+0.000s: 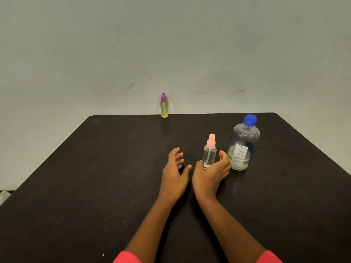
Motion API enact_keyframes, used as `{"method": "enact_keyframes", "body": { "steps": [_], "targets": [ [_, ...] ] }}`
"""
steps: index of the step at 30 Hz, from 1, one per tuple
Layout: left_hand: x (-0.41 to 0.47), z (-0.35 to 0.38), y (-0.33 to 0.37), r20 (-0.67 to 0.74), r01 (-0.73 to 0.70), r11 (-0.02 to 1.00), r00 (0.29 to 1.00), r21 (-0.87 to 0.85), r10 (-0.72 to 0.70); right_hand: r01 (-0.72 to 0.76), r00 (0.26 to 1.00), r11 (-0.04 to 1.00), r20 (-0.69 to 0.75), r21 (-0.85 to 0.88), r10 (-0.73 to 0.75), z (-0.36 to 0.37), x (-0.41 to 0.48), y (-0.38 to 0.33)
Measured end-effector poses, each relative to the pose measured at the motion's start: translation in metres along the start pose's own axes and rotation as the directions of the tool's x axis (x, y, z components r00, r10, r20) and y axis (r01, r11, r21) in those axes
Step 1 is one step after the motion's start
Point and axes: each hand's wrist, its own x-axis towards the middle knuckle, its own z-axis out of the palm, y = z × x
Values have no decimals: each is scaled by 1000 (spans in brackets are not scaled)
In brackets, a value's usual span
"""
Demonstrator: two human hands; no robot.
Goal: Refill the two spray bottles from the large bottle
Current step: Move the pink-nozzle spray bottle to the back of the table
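Observation:
A small clear spray bottle with a pink cap (209, 152) stands upright on the black table (95, 168). My right hand (210, 173) cups its base, thumb at the left side and fingers spread off to the right, with a gap between fingers and bottle. My left hand (174, 171) is just left of it, fingers relaxed and spread, holding nothing. To the right of the right hand stands the large clear bottle with a blue cap (244, 143) and a white label, a little yellowish liquid at its bottom. A purple-capped spray bottle (164, 107) full of yellow liquid stands at the table's far edge.
A plain pale wall rises behind the table. The table's far edge runs just behind the purple-capped bottle, and its left and right edges slant outward toward me. Red sleeves show at the bottom of the view.

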Motion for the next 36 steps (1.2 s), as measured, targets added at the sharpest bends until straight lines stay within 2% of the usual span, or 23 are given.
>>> {"method": "enact_keyframes", "body": {
  "steps": [6,9,17,30,36],
  "targets": [
    [8,10,2,106,-60,993,993,101,49,-4,987,1000,163,-10,5,-3,10,4],
    [13,15,1,165,-101,985,983,137,77,17,980,1000,197,1,-16,-3,13,7],
    [25,15,-2,136,-117,989,985,94,103,79,938,997,340,-9,-71,10,25,7],
    [88,18,-9,105,-100,983,991,155,84,158,910,984,400,-81,-113,65,76,10],
    [131,19,-23,60,-43,984,998,175,32,190,916,976,378,-108,-137,99,99,12]
  ]
}}
